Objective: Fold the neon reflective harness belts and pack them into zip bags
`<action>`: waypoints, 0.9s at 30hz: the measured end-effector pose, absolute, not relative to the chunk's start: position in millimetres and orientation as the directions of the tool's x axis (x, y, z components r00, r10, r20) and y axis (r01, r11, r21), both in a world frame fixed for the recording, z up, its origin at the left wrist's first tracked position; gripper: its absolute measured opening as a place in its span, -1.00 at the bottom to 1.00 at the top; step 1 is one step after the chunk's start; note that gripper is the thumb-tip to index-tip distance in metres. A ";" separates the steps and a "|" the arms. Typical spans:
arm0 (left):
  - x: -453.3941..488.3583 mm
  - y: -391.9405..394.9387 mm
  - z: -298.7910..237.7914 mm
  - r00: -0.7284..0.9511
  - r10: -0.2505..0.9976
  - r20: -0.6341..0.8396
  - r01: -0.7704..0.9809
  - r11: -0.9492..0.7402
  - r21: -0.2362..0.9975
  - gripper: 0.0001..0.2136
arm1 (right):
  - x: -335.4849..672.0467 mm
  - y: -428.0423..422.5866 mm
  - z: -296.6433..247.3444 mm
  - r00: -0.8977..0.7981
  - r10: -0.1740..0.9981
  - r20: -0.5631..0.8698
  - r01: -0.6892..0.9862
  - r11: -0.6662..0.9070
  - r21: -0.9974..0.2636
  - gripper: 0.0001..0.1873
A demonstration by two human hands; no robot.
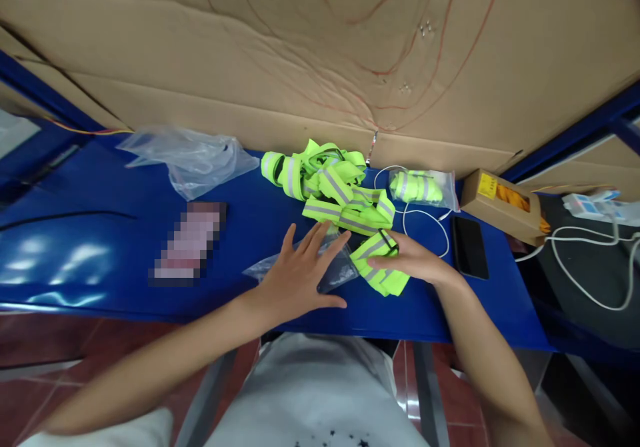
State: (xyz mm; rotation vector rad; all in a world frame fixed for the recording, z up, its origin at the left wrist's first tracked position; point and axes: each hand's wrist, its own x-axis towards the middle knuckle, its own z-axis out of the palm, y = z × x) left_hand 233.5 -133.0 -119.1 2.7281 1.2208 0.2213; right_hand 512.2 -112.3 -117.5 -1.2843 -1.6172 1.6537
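Left hand (300,274): flat, fingers splayed, gripping nothing; palm presses on thin clear plastic pouch (343,272), glossy and creased.
Right hand (415,260): fingers closed over folded neon-yellow woven strap (380,270) with grey reflective stripes, touching the pouch's right side.
Surface: smooth glossy blue table (100,234).
Behind: tangled heap of matching straps (333,187).

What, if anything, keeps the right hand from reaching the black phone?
Probably nothing, so likely yes. The phone lies flat right beside the right hand, with only bare table between them. The hand does grip a strap, which it might have to drop first.
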 end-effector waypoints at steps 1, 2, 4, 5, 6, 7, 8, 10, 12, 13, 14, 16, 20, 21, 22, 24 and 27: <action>238.1 -136.0 -120.9 0.614 0.786 0.076 0.768 -0.617 0.172 0.05 | 510.6 -112.3 -118.8 -0.419 0.866 -0.273 0.263 -0.172 -0.949 -0.27; 242.6 -138.6 -122.3 0.574 0.815 0.082 0.800 -0.580 0.153 0.01 | 509.8 -112.2 -120.0 -0.396 0.879 -0.266 0.261 -0.170 -0.950 -0.28; 249.6 -142.0 -123.7 0.540 0.836 0.094 0.826 -0.548 0.129 -0.09 | 509.9 -111.2 -121.9 -0.335 0.909 -0.249 0.243 -0.172 -0.955 -0.30; 251.5 -142.7 -123.7 0.549 0.830 0.103 0.820 -0.558 0.127 -0.12 | 510.4 -110.8 -122.3 -0.309 0.921 -0.237 0.232 -0.169 -0.958 -0.31; 252.2 -142.8 -123.4 0.573 0.811 0.116 0.801 -0.584 0.131 -0.13 | 510.9 -110.5 -122.3 -0.293 0.930 -0.222 0.224 -0.159 -0.962 -0.32; 251.9 -142.2 -123.0 0.604 0.785 0.137 0.773 -0.619 0.137 -0.14 | 511.2 -110.5 -121.6 -0.296 0.933 -0.207 0.220 -0.144 -0.965 -0.33; 250.9 -141.1 -122.7 0.633 0.756 0.170 0.744 -0.654 0.139 -0.14 | 511.3 -110.9 -120.3 -0.319 0.928 -0.194 0.215 -0.128 -0.968 -0.33; 248.3 -137.9 -122.9 0.660 0.706 0.257 0.703 -0.701 0.120 -0.18 | 511.0 -112.6 -116.3 -0.412 0.893 -0.182 0.203 -0.105 -0.974 -0.32; 246.7 -134.5 -124.5 0.669 0.668 0.327 0.683 -0.725 0.085 -0.19 | 510.6 -114.5 -112.1 -0.488 0.856 -0.171 0.198 -0.082 -0.977 -0.28; 246.5 -133.1 -125.7 0.666 0.659 0.349 0.682 -0.728 0.072 -0.18 | 510.5 -115.3 -110.9 -0.503 0.849 -0.159 0.204 -0.062 -0.977 -0.26; 246.9 -132.1 -126.9 0.663 0.656 0.361 0.683 -0.727 0.070 -0.15 | 510.4 -115.7 -110.6 -0.510 0.848 -0.144 0.216 -0.035 -0.976 -0.25; 248.7 -131.1 -128.6 0.664 0.662 0.348 0.676 -0.731 0.100 -0.08 | 510.1 -116.0 -113.6 -0.531 0.840 -0.112 0.245 0.025 -0.969 -0.27; 254.2 -131.2 -126.9 0.738 0.629 0.244 0.601 -0.777 0.186 0.04 | 507.5 -116.7 -126.3 -0.524 0.846 -0.097 0.346 0.107 -0.932 -0.28; 255.3 -130.7 -125.9 0.754 0.617 0.223 0.589 -0.787 0.187 0.06 | 506.5 -117.3 -128.5 -0.485 0.871 -0.081 0.369 0.120 -0.922 -0.26; 256.1 -129.5 -125.2 0.762 0.612 0.212 0.585 -0.791 0.181 0.08 | 505.3 -118.2 -129.6 -0.447 0.893 -0.058 0.382 0.132 -0.915 -0.25; 256.7 -125.1 -124.8 0.752 0.625 0.209 0.598 -0.781 0.180 0.11 | 502.9 -119.7 -129.0 -0.417 0.909 -0.002 0.379 0.173 -0.909 -0.29; 255.1 -115.6 -126.5 0.726 0.651 0.222 0.616 -0.759 0.208 0.06 | 498.7 -121.0 -125.8 -0.440 0.891 0.110 0.384 0.298 -0.874 -0.45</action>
